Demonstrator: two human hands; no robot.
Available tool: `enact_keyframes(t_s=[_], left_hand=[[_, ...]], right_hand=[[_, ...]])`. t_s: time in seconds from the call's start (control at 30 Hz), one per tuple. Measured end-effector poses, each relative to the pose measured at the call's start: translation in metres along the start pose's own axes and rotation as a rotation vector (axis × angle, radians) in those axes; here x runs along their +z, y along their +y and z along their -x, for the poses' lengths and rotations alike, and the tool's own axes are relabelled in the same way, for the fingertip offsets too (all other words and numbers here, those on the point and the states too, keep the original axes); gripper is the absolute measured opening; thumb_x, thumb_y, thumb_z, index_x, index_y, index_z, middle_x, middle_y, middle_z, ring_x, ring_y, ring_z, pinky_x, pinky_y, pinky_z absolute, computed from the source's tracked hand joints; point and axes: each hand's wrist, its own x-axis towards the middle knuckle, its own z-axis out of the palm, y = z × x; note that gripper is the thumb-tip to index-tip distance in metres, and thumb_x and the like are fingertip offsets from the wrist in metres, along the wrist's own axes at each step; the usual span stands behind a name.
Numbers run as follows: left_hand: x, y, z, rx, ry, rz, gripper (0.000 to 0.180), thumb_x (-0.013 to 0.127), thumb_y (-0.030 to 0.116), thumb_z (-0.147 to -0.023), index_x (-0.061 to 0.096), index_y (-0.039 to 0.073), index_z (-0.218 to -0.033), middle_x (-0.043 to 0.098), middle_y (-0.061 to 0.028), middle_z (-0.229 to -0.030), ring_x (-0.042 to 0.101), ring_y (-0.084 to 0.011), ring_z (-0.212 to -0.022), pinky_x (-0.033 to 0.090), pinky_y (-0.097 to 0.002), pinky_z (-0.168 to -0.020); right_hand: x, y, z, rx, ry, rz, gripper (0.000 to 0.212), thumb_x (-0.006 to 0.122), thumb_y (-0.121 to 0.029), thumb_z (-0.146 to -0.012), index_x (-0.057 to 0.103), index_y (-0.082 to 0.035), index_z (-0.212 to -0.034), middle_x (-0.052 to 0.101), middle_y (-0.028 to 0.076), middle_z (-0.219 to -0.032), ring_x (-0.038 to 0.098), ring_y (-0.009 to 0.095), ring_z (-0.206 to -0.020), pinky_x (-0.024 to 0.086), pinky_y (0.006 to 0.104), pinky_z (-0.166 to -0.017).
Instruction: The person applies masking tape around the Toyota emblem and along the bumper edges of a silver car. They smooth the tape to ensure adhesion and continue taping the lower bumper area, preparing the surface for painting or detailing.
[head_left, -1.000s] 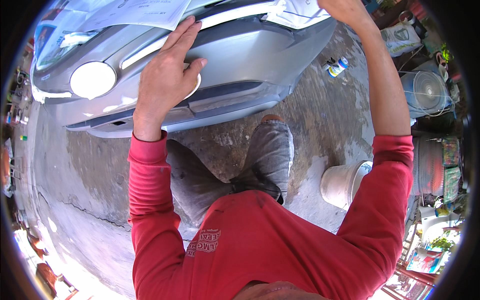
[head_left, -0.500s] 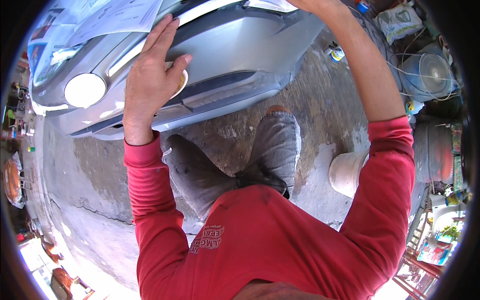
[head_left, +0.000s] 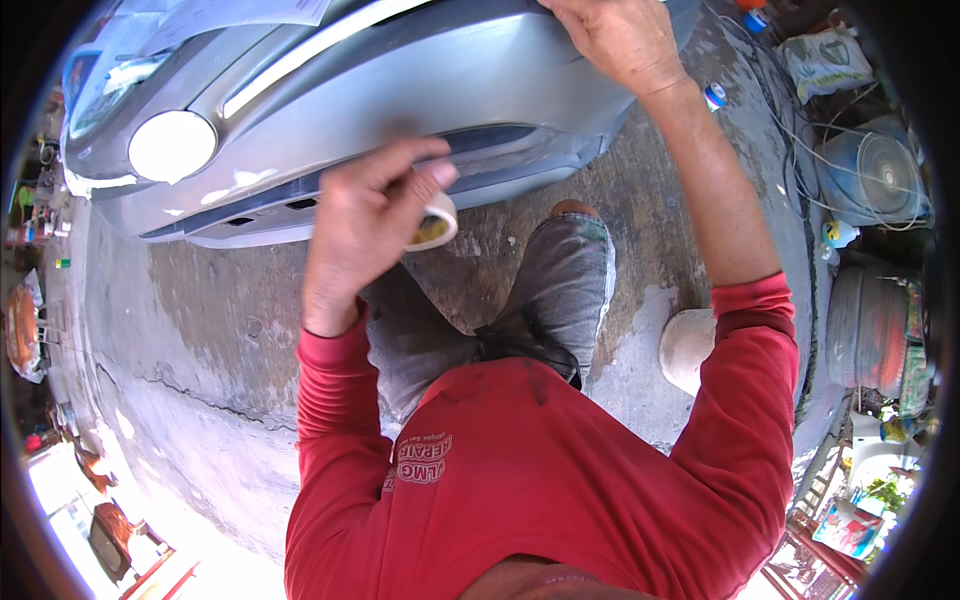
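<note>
A grey car bumper (head_left: 480, 90) stretches across the far side, with a round bright lamp (head_left: 172, 146) at its left. My left hand (head_left: 365, 215) is in front of the bumper's lower edge, a little blurred. It holds a roll of masking tape (head_left: 447, 222), cream-coloured, under the thumb and palm, while the index finger sticks out to the right. At the bumper's upper right is my right hand (head_left: 625, 40), its fingers curled and pinched against the surface; what lies between them is cut off by the frame's top edge. Paper sheets (head_left: 235, 12) cover the upper left of the car.
Concrete floor (head_left: 230, 330) lies around my legs. A pale bucket (head_left: 687, 350) stands to the right of my knees. Farther right are a tyre (head_left: 865, 325), a clear blue-tinted container (head_left: 870, 175), loose cables and a white sack (head_left: 825, 62). A small blue-and-white can (head_left: 714, 97) is beside my right forearm.
My left hand has come off the bumper, moving right and toward me with the tape roll. My right hand has shifted slightly left and nearer, its fingers now more in view.
</note>
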Motion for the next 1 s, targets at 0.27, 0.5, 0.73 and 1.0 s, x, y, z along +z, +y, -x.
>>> enact_keyframes(t_s=[0.27, 0.5, 0.73, 1.0], left_hand=[[0.075, -0.075, 0.086, -0.146, -0.304, 0.139, 0.022, 0.081, 0.021, -0.097, 0.080, 0.003, -0.109, 0.077, -0.0168, -0.085, 0.075, -0.0264, -0.069, 0.056, -0.0355, -0.062], [0.082, -0.076, 0.108, -0.240, -0.636, 0.088, 0.027, 0.078, 0.023, -0.098, 0.078, 0.002, -0.116, 0.079, -0.0165, -0.092, 0.078, -0.0268, -0.080, 0.060, -0.0333, -0.075], [0.047, -0.064, 0.107, -0.384, -0.460, 0.205, 0.024, 0.075, 0.012, -0.101, 0.077, 0.003, -0.122, 0.078, -0.0117, -0.092, 0.072, -0.0127, -0.083, 0.055, -0.0298, -0.073], [-0.007, -0.017, 0.061, -0.204, -0.072, 0.166, 0.039, 0.067, -0.003, -0.103, 0.070, 0.004, -0.141, 0.077, -0.0061, -0.108, 0.068, -0.0091, -0.098, 0.052, -0.0245, -0.084]], right_hand=[[-0.005, -0.019, -0.020, 0.024, -0.343, 0.265, 0.026, 0.062, -0.012, -0.096, 0.079, -0.008, -0.116, 0.078, 0.018, -0.099, 0.077, 0.035, -0.094, 0.060, 0.0489, -0.081], [-0.016, -0.046, -0.057, 0.422, -0.676, -0.170, 0.035, 0.058, -0.017, -0.094, 0.075, 0.013, -0.100, 0.075, 0.032, -0.106, 0.075, 0.047, -0.101, 0.058, 0.0512, -0.091], [0.051, -0.104, -0.031, -0.059, -0.395, -0.733, 0.032, 0.073, -0.029, -0.100, 0.074, 0.003, -0.096, 0.072, 0.012, -0.074, 0.072, 0.024, -0.069, 0.059, 0.0361, -0.070], [0.039, -0.138, 0.105, 0.639, -0.537, -1.300, 0.054, 0.077, -0.053, -0.098, 0.082, -0.001, -0.112, 0.077, 0.009, -0.088, 0.072, 0.018, -0.077, 0.059, 0.0340, -0.071]])
